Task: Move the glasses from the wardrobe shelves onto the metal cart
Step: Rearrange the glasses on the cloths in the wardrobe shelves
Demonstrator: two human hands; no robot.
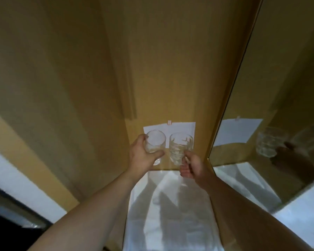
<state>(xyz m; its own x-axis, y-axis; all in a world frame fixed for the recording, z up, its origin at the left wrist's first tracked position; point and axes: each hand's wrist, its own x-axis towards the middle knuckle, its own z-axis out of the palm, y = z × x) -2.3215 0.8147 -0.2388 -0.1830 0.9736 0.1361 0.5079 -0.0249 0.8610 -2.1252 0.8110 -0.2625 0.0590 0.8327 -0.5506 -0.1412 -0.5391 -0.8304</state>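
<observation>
Up inside the wardrobe, at about twelve o'clock from the person and above the white-lined shelf [170, 205], both hands are already wrapped around glasses. The left hand [143, 156] curls its fingers and thumb round a smooth glass [155, 144]; the right hand [192, 165] pinches the lower part of a ribbed glass [179, 147]. The two glasses stand side by side, close but seemingly not touching, the smooth one at nine o'clock of the ribbed one, both in front of a white paper sheet [181, 126] taped to the back panel. Their long axes run roughly upright, mouths tipped toward the camera. Whether their bases touch the wooden surface or hang just above it, I cannot tell.

A mirrored door [279, 124] at three o'clock repeats the scene. The metal cart is not in view, so the carry looks yet to be done. Since each hand already has its own glass, the coming move likely turns on drawing both straight back toward six o'clock, keeping them upright and apart so they don't knock
</observation>
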